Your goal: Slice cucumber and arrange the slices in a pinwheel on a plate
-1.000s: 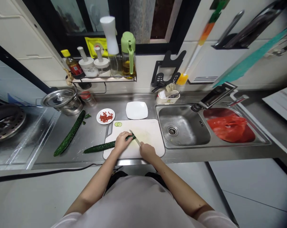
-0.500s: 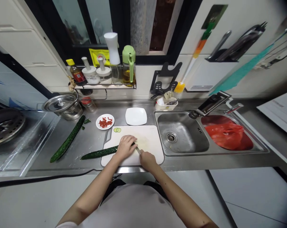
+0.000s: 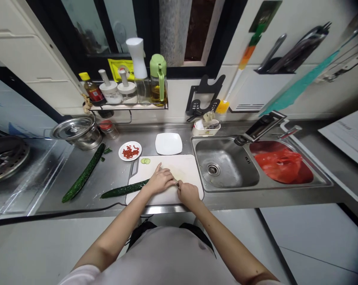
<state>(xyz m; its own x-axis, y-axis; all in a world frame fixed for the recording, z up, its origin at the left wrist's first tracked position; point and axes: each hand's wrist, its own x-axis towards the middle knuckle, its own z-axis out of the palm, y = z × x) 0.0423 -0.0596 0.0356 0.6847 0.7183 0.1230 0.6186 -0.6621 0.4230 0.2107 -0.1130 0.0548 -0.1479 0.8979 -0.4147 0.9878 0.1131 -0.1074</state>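
Note:
My left hand rests over the white cutting board, fingers spread, one pointing away from me. Its other fingertips reach right to the knife blade; anything small between them is hidden. My right hand is closed round a knife, mostly covered by the hands. A dark green cucumber lies partly on the board, its right end hidden beneath my left hand. Thin cucumber slices lie at the board's far left corner. Behind the board are a plate of chopped red pieces and a white plate.
A second cucumber lies left, near a lidded steel pot. Right of the board is the sink, with a red plastic bag in the second basin. A condiment rack hangs behind. A black cable runs along the front edge.
My left hand has shifted slightly right and its fingers have spread from their curled position over the cucumber. The right hand with the knife has moved slightly away from me and right.

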